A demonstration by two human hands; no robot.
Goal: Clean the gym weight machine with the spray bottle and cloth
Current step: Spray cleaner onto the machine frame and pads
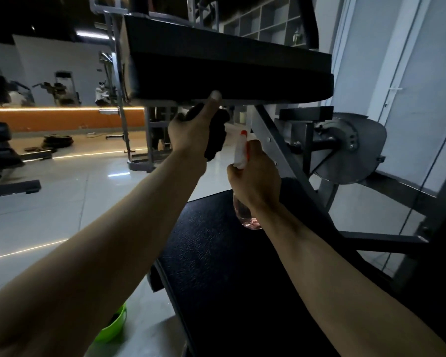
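The weight machine has a thick black pad [229, 70] up high and a black textured seat [232, 258] below, joined by a grey metal frame [281, 150]. My left hand [191, 127] grips a dark cloth [216, 135] against the lower front edge of the upper pad, thumb pointing up onto the pad. The cloth hangs down beneath the hand. My right hand [255, 181] holds a clear spray bottle [245, 215] with a white and red-orange nozzle [242, 148], upright over the seat, just right of the cloth.
A green bucket [115, 325] stands on the pale tiled floor at the seat's left. Grey pivot plate [350, 148] and frame bars lie to the right. Other machines, weight plates [57, 141] and an orange lit ledge [70, 118] fill the far left.
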